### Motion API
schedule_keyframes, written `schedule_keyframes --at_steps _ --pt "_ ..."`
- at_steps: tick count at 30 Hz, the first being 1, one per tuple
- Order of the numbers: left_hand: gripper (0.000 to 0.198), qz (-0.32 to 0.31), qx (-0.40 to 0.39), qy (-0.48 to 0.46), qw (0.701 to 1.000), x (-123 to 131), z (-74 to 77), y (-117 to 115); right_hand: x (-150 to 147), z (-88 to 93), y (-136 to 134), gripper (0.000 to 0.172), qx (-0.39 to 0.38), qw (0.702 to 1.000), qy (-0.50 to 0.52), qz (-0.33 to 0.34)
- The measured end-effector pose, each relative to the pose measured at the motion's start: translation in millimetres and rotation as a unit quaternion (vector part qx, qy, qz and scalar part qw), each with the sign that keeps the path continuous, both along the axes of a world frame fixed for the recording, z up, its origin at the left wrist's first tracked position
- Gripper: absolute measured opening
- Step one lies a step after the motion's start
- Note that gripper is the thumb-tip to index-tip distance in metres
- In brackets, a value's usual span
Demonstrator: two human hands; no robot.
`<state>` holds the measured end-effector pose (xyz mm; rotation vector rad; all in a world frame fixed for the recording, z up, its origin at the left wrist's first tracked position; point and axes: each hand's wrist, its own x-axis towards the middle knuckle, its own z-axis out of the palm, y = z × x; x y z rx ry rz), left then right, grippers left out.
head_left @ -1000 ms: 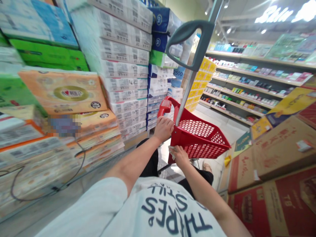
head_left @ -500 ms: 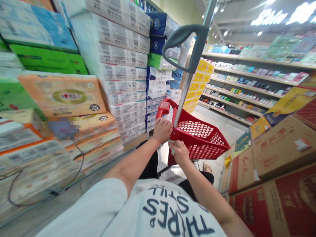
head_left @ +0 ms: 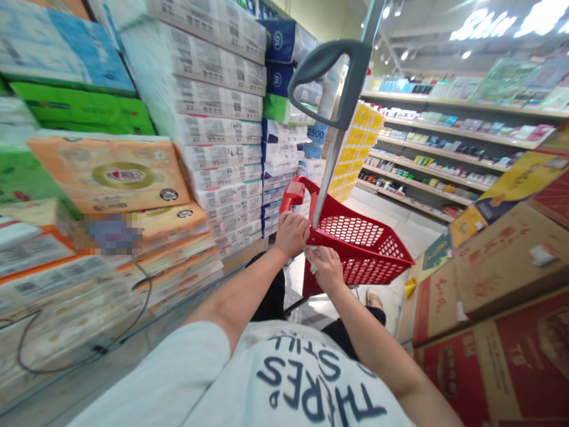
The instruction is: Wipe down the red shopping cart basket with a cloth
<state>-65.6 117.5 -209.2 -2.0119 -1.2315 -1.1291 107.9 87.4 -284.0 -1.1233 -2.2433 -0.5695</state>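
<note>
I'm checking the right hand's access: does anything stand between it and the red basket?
Only the pale crumpled wipe in the right hand, at the near end of the red basket; whether they touch is unclear. The left hand is alongside, not in between.

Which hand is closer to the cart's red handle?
Left. The left hand is curled over the near end of the red handle; the right hand is lower and farther right, holding a crumpled white wipe.
</note>
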Motion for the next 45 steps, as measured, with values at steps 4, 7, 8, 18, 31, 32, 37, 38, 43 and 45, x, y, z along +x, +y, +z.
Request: schedule_keyframes --at_steps 4,7,8,18,31,32,37,38,43,45 --pt "0.013 -0.001 -0.002 0.004 1.000 0 1.0 -2 -1 -4.2 -4 0.032 -0.038 0.998 -0.039 0.009" --pt "0.014 0.000 -0.005 0.005 1.000 -1 1.0 -2 -7 -1.2 -7 0.030 -0.056 0.998 -0.034 -0.001" --pt "0.013 0.001 -0.006 0.004 1.000 -1 0.9 -1 -9 2.9 -7 0.030 -0.050 0.999 -0.022 -0.004" --pt "0.014 -0.003 -0.008 0.005 1.000 -2 1.0 -4 -8 -3.4 -7 0.030 -0.065 0.997 -0.048 0.013" --pt "0.013 0.000 -0.003 0.007 1.000 -2 2.0 -5 -5 -0.6 -5 0.029 -0.065 0.997 -0.034 0.017" --pt "0.013 0.000 -0.002 0.004 1.000 -2 2.0 -5 -6 1.7 -4 0.030 -0.055 0.998 -0.024 0.016" --pt "0.014 0.000 -0.005 0.000 1.000 -2 2.1 -5 -6 6.8 -3 0.033 -0.024 1.000 -0.009 0.018" --pt "0.014 -0.001 -0.005 0.003 1.000 -2 2.3 -5 -6 4.7 -4 0.033 -0.028 0.999 -0.017 0.020" --pt "0.012 0.000 0.002 0.009 1.000 -2 2.6 -6 -6 3.6 -6 0.031 -0.035 0.999 -0.016 0.015" --pt "0.012 0.001 0.004 0.007 1.000 -2 2.5 -6 -7 9.2 -5 0.032 -0.019 1.000 0.001 0.011"
